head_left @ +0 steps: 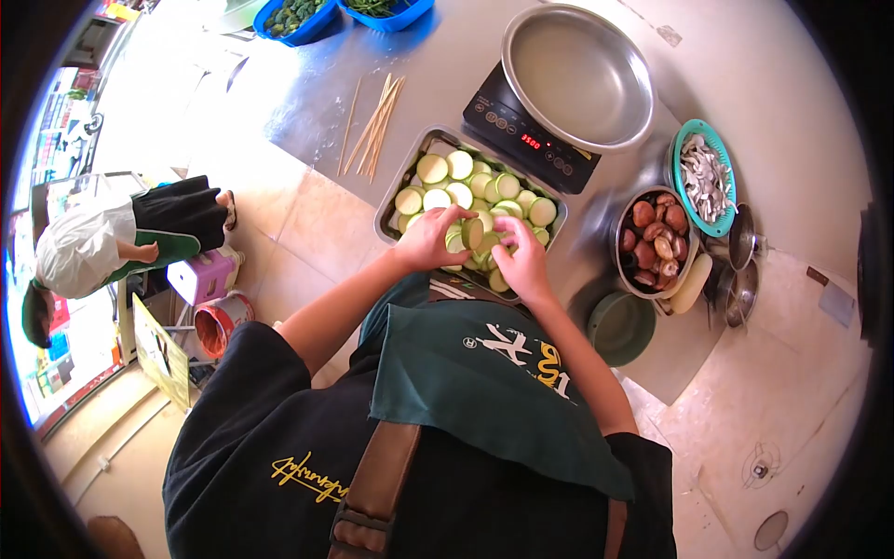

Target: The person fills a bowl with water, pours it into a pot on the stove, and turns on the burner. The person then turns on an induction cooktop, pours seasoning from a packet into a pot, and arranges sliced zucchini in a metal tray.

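Note:
A metal tray (pixel 384 216) full of round, pale green-skinned vegetable slices (pixel 432 169) lies on the steel table, close in front of my body. Over its near side, my left hand (pixel 431 242) pinches an upright slice (pixel 472 233) between thumb and fingers. Just to the right of that slice is my right hand (pixel 523 264), its fingers curled and thumb close to them above the slices. What lies between those fingertips is too small to make out.
Thin wooden sticks (pixel 380 128) lie left of the tray. Beyond it, an induction cooker (pixel 503 130) bears a wide metal bowl (pixel 579 79). Mushrooms (pixel 659 238), a teal basket (pixel 700 126) and a green bowl (pixel 621 329) are rightward. Another person (pixel 88 238) is far left.

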The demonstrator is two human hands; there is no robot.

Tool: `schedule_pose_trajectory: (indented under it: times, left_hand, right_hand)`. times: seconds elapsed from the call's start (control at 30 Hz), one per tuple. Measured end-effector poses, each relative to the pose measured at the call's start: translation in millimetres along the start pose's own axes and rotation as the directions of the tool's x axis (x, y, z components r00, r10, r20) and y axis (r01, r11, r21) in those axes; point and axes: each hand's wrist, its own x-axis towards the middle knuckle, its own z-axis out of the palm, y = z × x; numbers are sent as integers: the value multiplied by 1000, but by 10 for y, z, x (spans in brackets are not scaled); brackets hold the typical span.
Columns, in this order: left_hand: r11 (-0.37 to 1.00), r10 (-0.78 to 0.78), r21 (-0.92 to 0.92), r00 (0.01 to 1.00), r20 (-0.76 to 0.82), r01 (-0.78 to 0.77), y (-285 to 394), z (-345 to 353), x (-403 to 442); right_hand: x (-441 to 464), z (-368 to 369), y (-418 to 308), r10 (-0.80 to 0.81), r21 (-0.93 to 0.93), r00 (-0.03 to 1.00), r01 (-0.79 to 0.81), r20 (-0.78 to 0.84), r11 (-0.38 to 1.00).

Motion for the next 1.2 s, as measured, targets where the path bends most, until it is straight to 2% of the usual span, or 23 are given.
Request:
schedule_pose_trajectory:
  times: [0.07,0.1,0.17,0.2,0.33,0.4,0.43,0.5,0.57,0.63,0.67,0.7,0.73,0.77,0.8,0.83,0.93,1.0,1.07,1.1,1.17,1.2]
  left_hand:
    - [993,16,-117,998,-56,-23,95,-30,41]
    - [993,16,-117,998,-56,-23,159,-67,62]
    - [990,50,-125,997,-61,-58,262,-118,110]
    - [992,39,-122,998,-56,-46,268,-102,117]
    - [994,30,-104,998,-56,-35,251,-23,77]
    - [989,-54,-141,998,-20,51,317,-16,39]
    - [989,-51,-142,999,-20,48,325,-20,31]
    - [996,-41,-86,997,-60,36,306,-56,6]
    - [997,-44,-59,996,-72,40,138,-56,25]
    - [978,-162,103,975,-150,179,-5,-96,54]
    - [965,-155,191,980,-126,178,-96,-118,56]
    - [965,-159,190,979,-127,181,-147,-154,72]
    - [941,-184,278,981,-65,195,-189,-187,86]
    - [909,-212,366,977,-3,198,-230,-214,99]
    - [898,-196,401,981,-6,182,-268,-225,117]
    - [898,-194,402,981,-4,179,-288,-228,137]
    - [891,-224,403,975,-12,210,-312,-221,174]
    - [860,-234,466,972,3,205,-347,-170,186]
    - [862,-215,474,977,17,181,-317,-115,211]
    - [861,-198,482,980,26,161,-296,-86,235]
    - [857,-178,496,983,32,139,-300,-8,283]
    - [867,-173,481,983,54,126,-311,26,312]
  right_hand:
    - [43,50,-120,-75,14,997,75,-7,997]
    - [62,67,-140,-74,13,997,75,-7,997]
    - [113,77,-163,112,165,986,-131,123,978]
    - [129,106,-131,134,207,982,-159,131,965]
    - [138,123,-25,161,194,968,-199,193,961]
    - [114,155,70,129,35,980,-136,151,990]
    - [95,174,141,130,34,980,-136,148,990]
    - [74,199,260,276,56,958,-281,80,958]
    - [73,129,365,335,116,940,-341,68,933]
    - [66,41,445,395,176,917,-399,63,900]
    - [58,-2,486,329,123,944,-325,-19,938]
    - [52,-46,525,255,63,962,-250,-95,966]
    - [57,-81,565,186,-18,975,-189,-119,982]
    - [50,-95,602,188,-17,975,-192,-117,981]
    - [60,-119,580,147,-70,977,-159,-156,985]
    - [79,-135,563,103,-124,976,-129,-194,984]
    - [133,-160,543,71,-134,975,-101,-209,986]
    - [168,-193,546,44,-147,977,-75,-209,986]
    - [174,-228,569,234,121,965,-220,-118,968]
    - [169,-249,532,235,122,965,-220,-120,968]
    - [120,-296,451,387,361,921,-346,-46,866]
    - [80,-300,468,387,362,921,-346,-46,866]
